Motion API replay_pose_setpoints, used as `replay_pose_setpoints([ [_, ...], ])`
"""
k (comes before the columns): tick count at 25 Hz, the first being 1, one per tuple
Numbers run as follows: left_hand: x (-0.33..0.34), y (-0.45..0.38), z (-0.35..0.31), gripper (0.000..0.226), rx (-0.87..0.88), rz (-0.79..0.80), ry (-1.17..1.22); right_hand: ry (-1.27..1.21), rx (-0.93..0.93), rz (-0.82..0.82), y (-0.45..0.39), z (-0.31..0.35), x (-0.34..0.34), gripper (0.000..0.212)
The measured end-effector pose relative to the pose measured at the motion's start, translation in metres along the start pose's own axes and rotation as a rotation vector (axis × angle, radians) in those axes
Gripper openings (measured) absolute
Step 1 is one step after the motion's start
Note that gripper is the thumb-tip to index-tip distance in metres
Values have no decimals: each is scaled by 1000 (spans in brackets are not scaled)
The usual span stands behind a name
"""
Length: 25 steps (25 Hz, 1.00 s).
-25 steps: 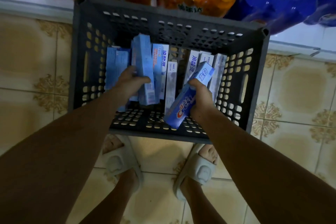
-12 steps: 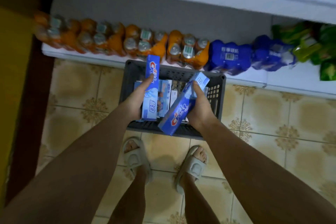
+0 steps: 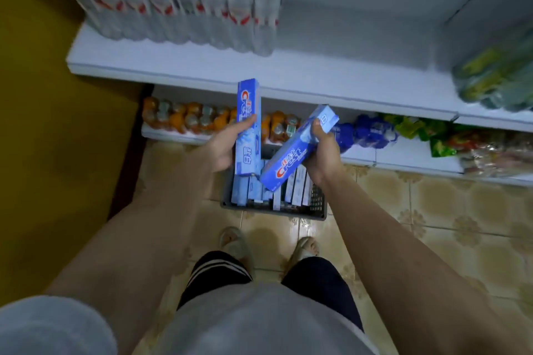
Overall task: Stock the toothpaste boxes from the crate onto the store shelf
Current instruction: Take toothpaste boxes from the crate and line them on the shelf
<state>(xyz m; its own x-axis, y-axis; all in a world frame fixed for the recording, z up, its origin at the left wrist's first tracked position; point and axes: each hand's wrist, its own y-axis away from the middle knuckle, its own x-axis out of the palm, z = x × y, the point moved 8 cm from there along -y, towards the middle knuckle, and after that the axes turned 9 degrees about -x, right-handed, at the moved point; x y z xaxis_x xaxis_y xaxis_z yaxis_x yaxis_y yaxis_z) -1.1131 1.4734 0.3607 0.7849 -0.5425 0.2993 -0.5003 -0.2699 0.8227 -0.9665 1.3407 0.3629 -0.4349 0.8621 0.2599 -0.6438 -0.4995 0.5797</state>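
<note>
My left hand (image 3: 223, 144) grips a blue toothpaste box (image 3: 248, 112) held upright, its top end level with the front edge of the white shelf (image 3: 331, 78). My right hand (image 3: 324, 153) grips a second blue toothpaste box (image 3: 291, 161), tilted with its low end to the left. Both boxes hang above the dark crate (image 3: 317, 209) on the floor, where several more toothpaste boxes (image 3: 294, 190) stand on end.
Shrink-wrapped water bottles (image 3: 178, 0) fill the left of the white shelf; its middle is bare. Green packs (image 3: 496, 78) lie at its right. Below, orange drink bottles (image 3: 184, 118), blue packs (image 3: 372, 131) and green bags line the bottom shelf. My feet stand behind the crate.
Both hands have risen out of the crate with their boxes, up to the height of the white shelf. My view has lifted, so the crate looks smaller and the upper shelf shows.
</note>
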Motion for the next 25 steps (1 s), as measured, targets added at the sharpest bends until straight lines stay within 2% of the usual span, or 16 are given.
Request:
replay_pose_setpoints([
  [3,-1,41,-31,14,62,-6,2,-46,-121,-21,31,54,24,35],
  [6,-1,65,-71,19,174,64,143,-164,-233,-77,49,106,31,63],
  [7,1,73,-84,20,199,99,188,-208,-270,-109,55,122,30,65],
  [10,8,89,-103,18,228,151,257,-409,-325,-246,74,155,23,52],
  [12,21,101,-104,22,235,150,264,-483,-355,-290,90,169,26,52],
  [16,52,125,-115,28,345,82,386,-468,-323,-162,113,176,57,49],
  [18,51,140,-124,32,428,-15,489,-310,-272,-10,124,181,69,38],
  [20,43,158,-129,41,482,-83,547,32,-253,182,138,192,72,28],
  [23,45,190,-132,47,550,-102,490,724,-263,485,161,205,72,33],
  [25,61,210,-131,52,594,-100,420,987,-289,615,179,209,83,39],
])
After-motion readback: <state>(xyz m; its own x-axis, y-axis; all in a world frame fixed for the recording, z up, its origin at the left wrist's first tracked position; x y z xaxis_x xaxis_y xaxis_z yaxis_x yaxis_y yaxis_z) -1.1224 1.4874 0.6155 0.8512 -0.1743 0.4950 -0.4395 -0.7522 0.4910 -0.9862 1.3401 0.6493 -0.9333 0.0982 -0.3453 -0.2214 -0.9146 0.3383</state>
